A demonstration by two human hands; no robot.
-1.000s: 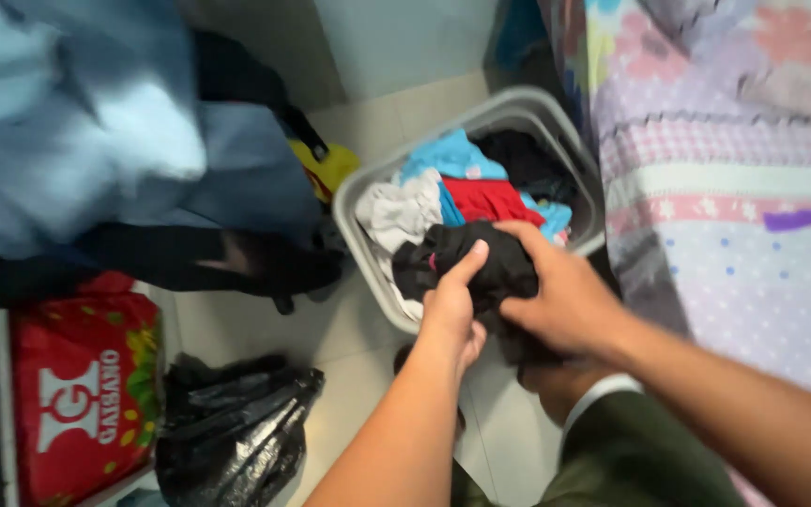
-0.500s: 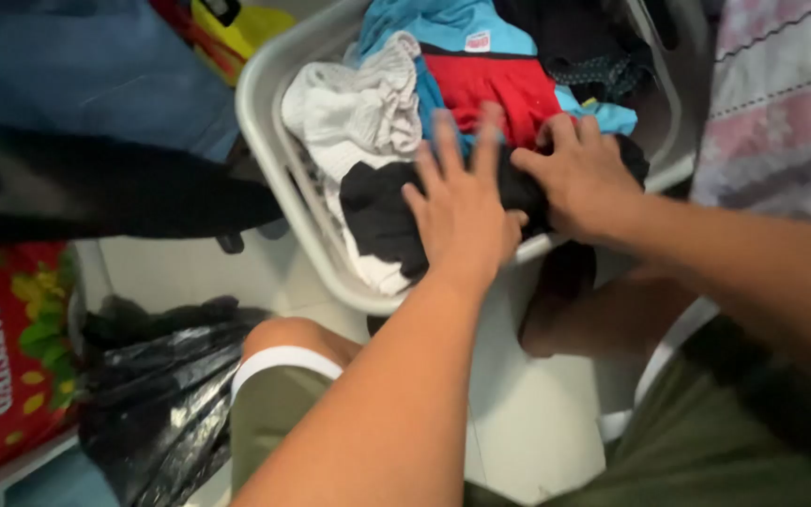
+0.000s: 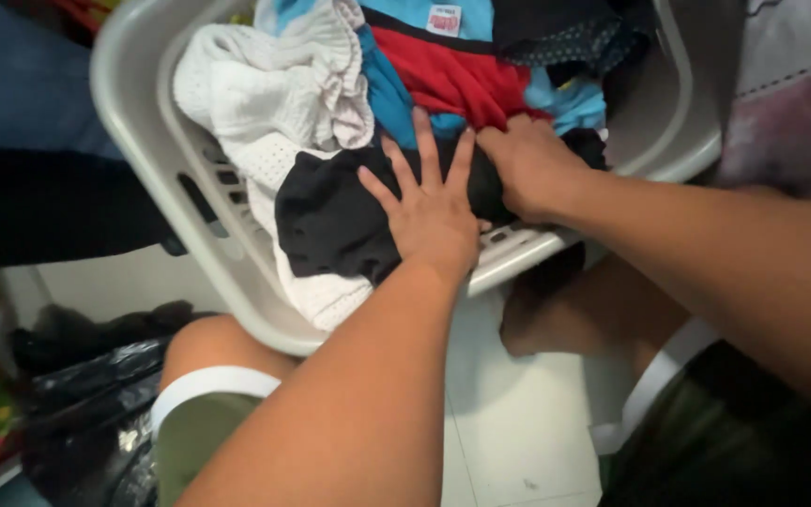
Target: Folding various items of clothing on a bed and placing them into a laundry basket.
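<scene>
Black garment (image 3: 330, 221) in basket (image 3: 133, 141), left hand (image 3: 429, 211) flat, right (image 3: 527, 164) curled.

Single head-worn view, looking steeply down and slightly forward from above the person's own arms and knees. Close range: the basket (image 3: 133, 141) fills the upper frame, both hands (image 3: 434, 211) sit near centre, floor (image 3: 509, 413) below. Top and left edges crop the basket; no second view to overlap.
</scene>
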